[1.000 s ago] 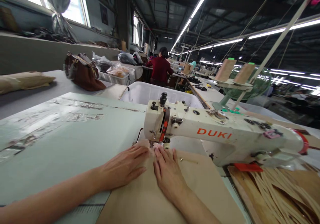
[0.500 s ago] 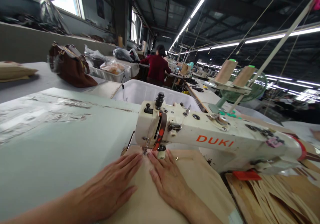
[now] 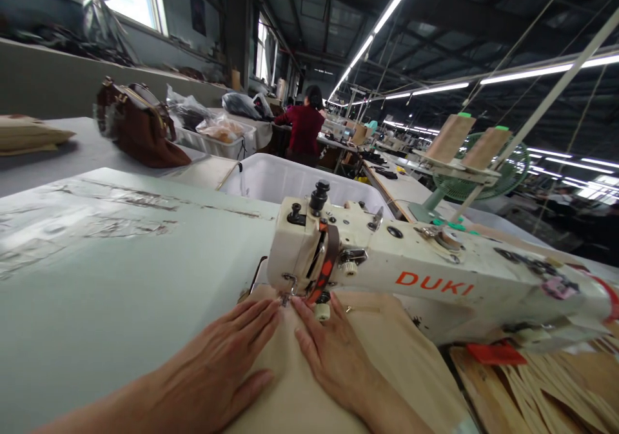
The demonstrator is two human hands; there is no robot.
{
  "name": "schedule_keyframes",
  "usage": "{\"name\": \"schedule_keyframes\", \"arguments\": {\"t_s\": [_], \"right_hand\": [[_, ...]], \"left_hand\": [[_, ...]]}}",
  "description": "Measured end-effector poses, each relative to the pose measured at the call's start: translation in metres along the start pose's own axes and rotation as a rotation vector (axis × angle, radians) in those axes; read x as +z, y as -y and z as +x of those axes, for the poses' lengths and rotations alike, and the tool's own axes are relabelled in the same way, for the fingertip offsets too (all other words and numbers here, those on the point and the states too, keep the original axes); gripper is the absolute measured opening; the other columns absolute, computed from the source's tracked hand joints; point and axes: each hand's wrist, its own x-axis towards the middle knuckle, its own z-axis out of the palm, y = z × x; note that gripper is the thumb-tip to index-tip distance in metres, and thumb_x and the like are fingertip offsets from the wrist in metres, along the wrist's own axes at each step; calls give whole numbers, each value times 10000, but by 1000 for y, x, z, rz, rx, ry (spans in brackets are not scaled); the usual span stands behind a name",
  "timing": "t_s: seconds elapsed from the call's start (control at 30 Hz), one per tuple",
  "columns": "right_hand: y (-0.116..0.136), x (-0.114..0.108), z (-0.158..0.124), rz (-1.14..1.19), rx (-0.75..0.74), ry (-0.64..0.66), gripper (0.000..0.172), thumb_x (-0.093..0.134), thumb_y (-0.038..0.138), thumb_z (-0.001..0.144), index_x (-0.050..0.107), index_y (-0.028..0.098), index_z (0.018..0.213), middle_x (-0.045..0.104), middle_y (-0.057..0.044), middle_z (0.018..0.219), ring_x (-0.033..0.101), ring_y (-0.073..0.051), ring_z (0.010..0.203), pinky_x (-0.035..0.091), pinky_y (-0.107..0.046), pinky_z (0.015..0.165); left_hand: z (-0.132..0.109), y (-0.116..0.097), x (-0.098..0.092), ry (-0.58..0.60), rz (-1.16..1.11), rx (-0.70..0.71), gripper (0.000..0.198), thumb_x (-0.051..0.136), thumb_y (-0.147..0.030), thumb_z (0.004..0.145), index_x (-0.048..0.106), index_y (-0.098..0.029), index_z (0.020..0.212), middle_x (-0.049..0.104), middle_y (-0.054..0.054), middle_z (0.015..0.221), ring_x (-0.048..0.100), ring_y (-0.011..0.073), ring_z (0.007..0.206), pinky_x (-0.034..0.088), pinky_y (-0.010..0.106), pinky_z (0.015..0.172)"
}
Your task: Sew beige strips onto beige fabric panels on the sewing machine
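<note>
While working at a white sewing machine (image 3: 372, 256), got the left hand (image 3: 217, 360) pressed flat on beige fabric (image 3: 287, 385) just in front of the machine's needle end, with straight fingers close together and thumb out. Got the right hand (image 3: 336, 350) laid flat on the same piece too, just below the machine's head, with fingers slightly fanned, not gripping. Can't make out the presser foot (image 3: 285, 300) too well, kinda blurry, so wouldn't swear to any fingertip contact there. Can see the fabric running back under the machine's arm. Got beige strips (image 3: 536, 385) near the machine's right end, a white bin (image 3: 278, 177) just behind it, and a brown handbag (image 3: 140, 128) well off to its left, further back.
</note>
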Motion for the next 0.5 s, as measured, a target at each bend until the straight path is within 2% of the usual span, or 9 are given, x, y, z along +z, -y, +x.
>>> {"name": "schedule_keyframes", "arguments": {"t_s": [0.23,0.5], "right_hand": [[1,-1,0,-2,1,14,452,354,366,1060,443,255,1488,566,-71,1415,390,-238,1431,252,-550,1218],[1,-1,3,19,10,35,432,377,353,1055,481,245,1460,595,-76,1380,416,-237,1414,229,-556,1226]], "left_hand": [[-2,1,-1,62,-66,-60,670,525,-417,967,313,-165,1551,376,72,1582,411,289,1412,379,445,1147],[3,-1,-7,92,-142,-90,683,570,-425,947,338,-172,1537,436,81,1547,437,298,1389,367,457,1140]]}}
